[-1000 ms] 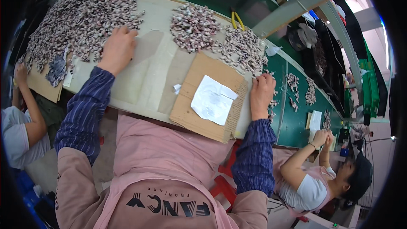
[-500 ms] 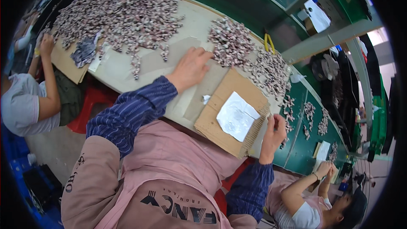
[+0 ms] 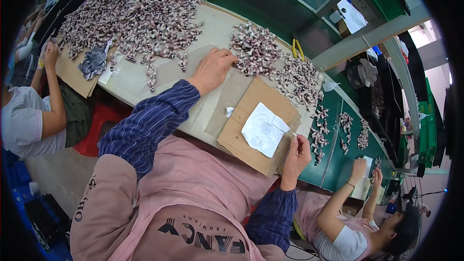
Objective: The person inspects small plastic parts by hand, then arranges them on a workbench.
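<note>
My left hand (image 3: pixel 212 71) lies over the table with its fingers bent together. Its fingertips touch the left edge of a small heap of knobbly, pinkish-white and dark pieces (image 3: pixel 256 48); whatever they pinch is hidden. My right hand (image 3: pixel 296 162) is closed in a pinch at the right edge of a brown cardboard sheet (image 3: pixel 237 137). Something tiny and pale may be between its thumb and forefinger, too small to name. On the cardboard lies a crinkled white sheet (image 3: pixel 265 129) with a shiny middle. A paler heap (image 3: pixel 302 79) adjoins the first on the right.
A large heap of similar pieces (image 3: pixel 130 14) covers the table's far left. Yellow-handled pliers (image 3: pixel 297 49) stand behind the paler heap. Co-workers sit at left (image 3: pixel 34 111) and right (image 3: pixel 353 232). Small clusters (image 3: pixel 319 135) lie on the green surface. A metal shelf post (image 3: pixel 357 43) crosses far right.
The view has shifted slightly. My left hand stays at the edge of the small heap, its fingers a little more drawn in. My right hand remains beside the cardboard. The right co-worker's hands have parted.
</note>
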A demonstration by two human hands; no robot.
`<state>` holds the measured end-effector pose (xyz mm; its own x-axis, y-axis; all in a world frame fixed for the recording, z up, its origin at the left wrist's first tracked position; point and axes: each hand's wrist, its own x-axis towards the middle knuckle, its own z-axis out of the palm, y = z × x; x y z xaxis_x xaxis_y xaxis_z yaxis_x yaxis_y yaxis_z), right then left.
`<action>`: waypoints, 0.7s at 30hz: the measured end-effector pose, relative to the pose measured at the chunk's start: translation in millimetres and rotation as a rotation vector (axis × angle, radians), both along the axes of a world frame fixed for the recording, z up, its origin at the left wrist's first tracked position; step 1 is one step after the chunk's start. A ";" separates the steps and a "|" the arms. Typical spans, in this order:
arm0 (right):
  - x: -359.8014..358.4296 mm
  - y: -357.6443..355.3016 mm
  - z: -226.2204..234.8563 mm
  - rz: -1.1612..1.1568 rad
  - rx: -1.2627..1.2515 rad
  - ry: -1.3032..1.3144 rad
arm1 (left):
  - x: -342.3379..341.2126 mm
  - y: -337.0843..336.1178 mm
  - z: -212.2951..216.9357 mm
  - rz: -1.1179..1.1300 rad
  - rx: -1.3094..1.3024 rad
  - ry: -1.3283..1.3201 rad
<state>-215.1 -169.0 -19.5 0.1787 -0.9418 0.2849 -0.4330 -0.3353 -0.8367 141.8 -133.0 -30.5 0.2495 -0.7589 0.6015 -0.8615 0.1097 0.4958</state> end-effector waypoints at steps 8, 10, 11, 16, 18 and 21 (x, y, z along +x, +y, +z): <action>-3.2 15.0 0.9 -0.007 0.039 -0.072 | -2.3 13.5 8.4 -0.002 0.267 0.016; 4.0 20.3 8.1 0.022 0.020 -0.052 | -2.2 22.2 11.3 -0.027 0.267 0.062; 6.9 22.9 11.3 0.060 -0.003 -0.035 | -3.2 24.9 12.6 -0.044 0.262 0.105; 12.6 27.1 14.0 0.118 -0.022 0.009 | -6.8 30.2 28.1 0.067 0.418 0.234; 11.8 28.1 15.2 0.124 -0.024 0.008 | -4.1 29.0 27.5 0.112 0.403 0.282; 9.1 30.0 20.5 0.134 -0.082 0.026 | 12.3 21.9 18.3 -0.041 0.093 0.076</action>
